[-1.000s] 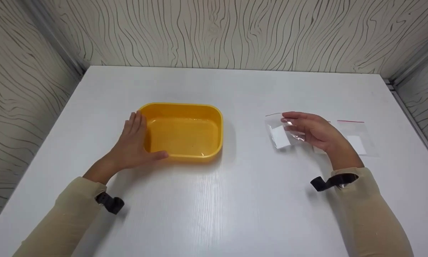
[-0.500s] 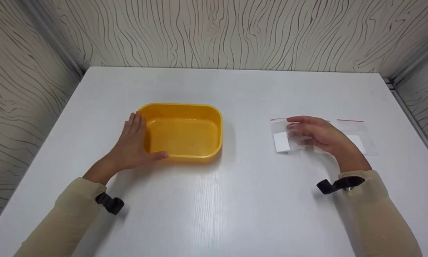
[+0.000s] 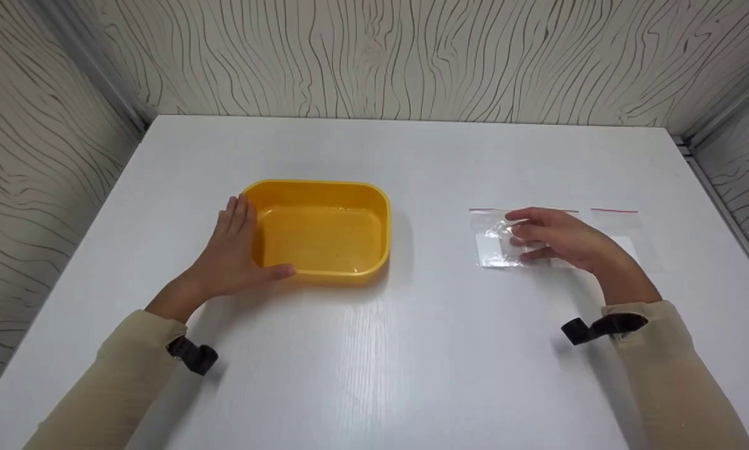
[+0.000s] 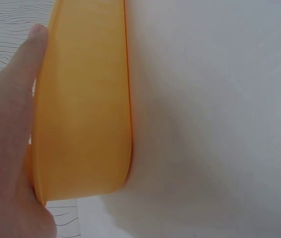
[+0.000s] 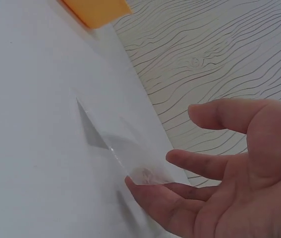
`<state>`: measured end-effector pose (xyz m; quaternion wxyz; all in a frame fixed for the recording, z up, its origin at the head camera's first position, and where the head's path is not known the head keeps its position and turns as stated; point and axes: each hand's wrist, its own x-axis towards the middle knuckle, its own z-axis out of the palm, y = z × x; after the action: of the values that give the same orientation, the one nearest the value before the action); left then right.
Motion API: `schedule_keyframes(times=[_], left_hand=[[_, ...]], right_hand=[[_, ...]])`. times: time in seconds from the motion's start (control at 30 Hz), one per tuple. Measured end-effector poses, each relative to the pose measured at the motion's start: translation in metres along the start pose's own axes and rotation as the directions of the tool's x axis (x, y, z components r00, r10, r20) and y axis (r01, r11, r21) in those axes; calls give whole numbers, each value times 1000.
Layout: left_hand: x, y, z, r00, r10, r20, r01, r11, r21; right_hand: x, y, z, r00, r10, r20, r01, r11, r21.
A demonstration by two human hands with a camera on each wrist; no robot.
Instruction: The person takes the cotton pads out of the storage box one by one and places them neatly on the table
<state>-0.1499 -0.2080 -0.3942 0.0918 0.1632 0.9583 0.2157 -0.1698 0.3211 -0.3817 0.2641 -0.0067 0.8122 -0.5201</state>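
Note:
A yellow plastic tub (image 3: 321,240) stands on the white table, seen from its outer side in the left wrist view. My left hand (image 3: 227,253) rests on its left end, fingers straight along the rim and thumb on the front edge. Right of the tub, my right hand (image 3: 565,240) is over a clear zip bag (image 3: 490,247) with a white slip inside. Its fingers are spread and the thumb stands apart, pinching nothing. In the right wrist view a fingertip meets the edge of the bag (image 5: 113,148), which is partly raised. Part of the bag is hidden under the hand.
Another zip bag (image 3: 631,240) with a red seal and white slip lies further right, partly behind the right wrist. Patterned panels (image 3: 374,59) rise behind the table (image 3: 362,369) and at both sides.
My right hand has lowered the bag to the table and spread its fingers off it, shifting slightly right and toward me. The left hand and tub have stayed put.

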Motion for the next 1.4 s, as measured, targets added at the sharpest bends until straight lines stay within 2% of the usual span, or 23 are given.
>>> schedule_keyframes(times=[0.57,1.13,1.4], left_hand=[[-2,1,-1,1000,-6,-6,6,1000,-11],[-1,1,-1,1000,-6,0,6,1000,18],[1,4,-6,998,-29,48,28,999,22]], right_hand=[[-10,-7,1,1000,9,25,-4,981,-196],[-16,-14,5,999,6,34,3,968,-250],[-17,-18,4,999,24,49,-10,962,-274]])
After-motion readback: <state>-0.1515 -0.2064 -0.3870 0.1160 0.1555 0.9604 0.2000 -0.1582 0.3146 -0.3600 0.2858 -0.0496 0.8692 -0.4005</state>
